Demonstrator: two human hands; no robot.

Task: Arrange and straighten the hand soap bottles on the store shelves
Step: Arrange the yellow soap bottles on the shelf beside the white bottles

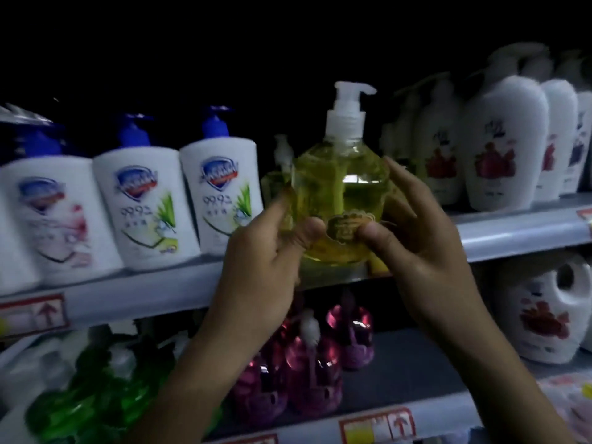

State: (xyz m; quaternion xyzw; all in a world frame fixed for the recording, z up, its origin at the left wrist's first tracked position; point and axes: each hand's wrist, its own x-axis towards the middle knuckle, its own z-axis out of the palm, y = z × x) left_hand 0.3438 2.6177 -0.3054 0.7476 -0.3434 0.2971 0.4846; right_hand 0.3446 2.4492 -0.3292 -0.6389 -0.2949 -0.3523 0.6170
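Observation:
A clear round bottle of yellow soap (339,193) with a white pump stands upright at the front of the upper shelf (179,286). My left hand (266,257) grips its left side, thumb on the front by the gold label. My right hand (413,232) grips its right side, thumb pressing the label and fingers reaching up behind. More yellow bottles stand behind it, mostly hidden.
Three white bottles with blue pumps (221,190) stand left of it; white bottles with red flower labels (499,149) to the right. On the lower shelf are green bottles (96,395), pink bottles (314,366) and a white jug (551,315).

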